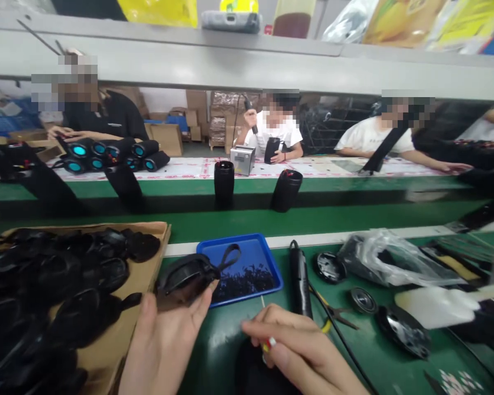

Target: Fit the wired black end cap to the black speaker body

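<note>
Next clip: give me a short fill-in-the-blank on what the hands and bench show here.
1. The left hand holds a black cap with a ____ attached.
2. The tray behind that cap is ____ in colour.
3. The box of black parts lies to the person's ____.
4. The right hand pinches a thin tool above the ____ bench.

Missing words: strap; blue; left; green

A tray (263,258) lies between a box (146,280) and a screwdriver (299,274).
</note>
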